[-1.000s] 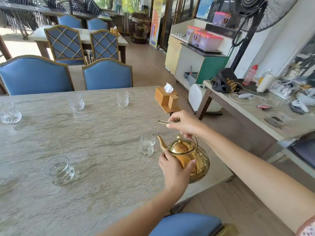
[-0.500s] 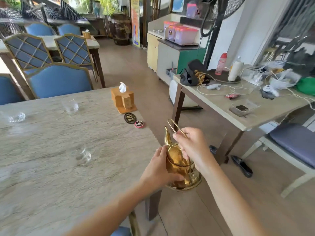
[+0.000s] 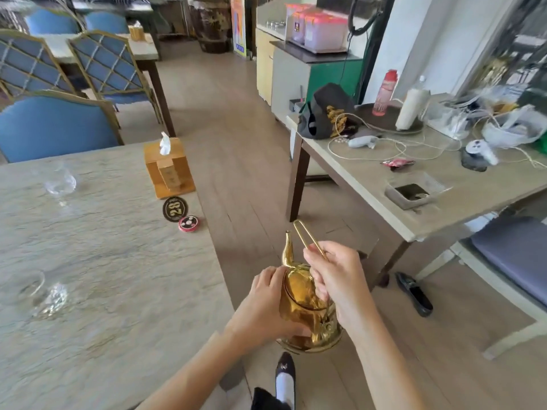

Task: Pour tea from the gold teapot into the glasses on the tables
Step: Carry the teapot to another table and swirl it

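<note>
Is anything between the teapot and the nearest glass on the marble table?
Nothing visible. The gold teapot, held by the left hand and right hand, is off the table edge; bare tabletop lies between it and the glass.

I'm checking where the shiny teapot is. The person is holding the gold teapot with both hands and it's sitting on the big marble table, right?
Not quite. Both the left hand and right hand do hold the gold teapot, but the head view shows it lifted in the air over the floor, beside the marble table, not sitting on it.
</note>
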### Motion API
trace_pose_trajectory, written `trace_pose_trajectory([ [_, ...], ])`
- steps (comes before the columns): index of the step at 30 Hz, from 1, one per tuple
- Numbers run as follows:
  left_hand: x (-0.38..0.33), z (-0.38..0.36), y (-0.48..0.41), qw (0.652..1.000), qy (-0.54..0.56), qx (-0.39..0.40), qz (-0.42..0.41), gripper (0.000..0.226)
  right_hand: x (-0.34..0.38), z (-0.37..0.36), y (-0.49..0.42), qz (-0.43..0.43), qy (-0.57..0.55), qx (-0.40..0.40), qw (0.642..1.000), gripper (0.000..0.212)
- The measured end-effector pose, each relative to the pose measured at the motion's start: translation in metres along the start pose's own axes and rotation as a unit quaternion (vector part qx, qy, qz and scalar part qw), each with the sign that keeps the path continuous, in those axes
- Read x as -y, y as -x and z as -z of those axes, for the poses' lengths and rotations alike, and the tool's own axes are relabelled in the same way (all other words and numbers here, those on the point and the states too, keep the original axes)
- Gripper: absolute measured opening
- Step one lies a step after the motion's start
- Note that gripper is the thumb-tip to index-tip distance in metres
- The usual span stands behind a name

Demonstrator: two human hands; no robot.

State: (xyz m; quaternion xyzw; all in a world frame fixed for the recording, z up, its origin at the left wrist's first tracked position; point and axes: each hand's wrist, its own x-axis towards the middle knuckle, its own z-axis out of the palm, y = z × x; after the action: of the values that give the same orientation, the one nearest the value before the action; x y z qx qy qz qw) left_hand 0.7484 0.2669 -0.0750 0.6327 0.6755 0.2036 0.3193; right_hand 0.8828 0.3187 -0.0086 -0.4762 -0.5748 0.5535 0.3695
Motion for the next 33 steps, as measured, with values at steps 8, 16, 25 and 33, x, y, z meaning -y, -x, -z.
trace_pose_trajectory([
  [8, 0.010, 0.016, -0.116, 0.995, 0.073, -0.048, 0.047, 0.117, 0.011, 0.018, -0.135, -0.010, 0.019, 0.093, 0.995, 0.016],
  [16, 0.019, 0.064, -0.248, 0.990, 0.103, -0.058, 0.071, 0.120, 0.038, 0.009, -0.286, -0.021, 0.035, 0.139, 0.989, 0.012],
  [25, 0.068, 0.121, -0.405, 0.979, 0.137, -0.105, 0.108, 0.125, 0.051, -0.021, -0.473, 0.014, 0.041, 0.214, 0.976, 0.014],
  [33, 0.115, 0.204, -0.510, 0.936, 0.194, -0.224, 0.188, 0.121, 0.084, -0.103, -0.643, 0.042, 0.053, 0.387, 0.920, 0.021],
])
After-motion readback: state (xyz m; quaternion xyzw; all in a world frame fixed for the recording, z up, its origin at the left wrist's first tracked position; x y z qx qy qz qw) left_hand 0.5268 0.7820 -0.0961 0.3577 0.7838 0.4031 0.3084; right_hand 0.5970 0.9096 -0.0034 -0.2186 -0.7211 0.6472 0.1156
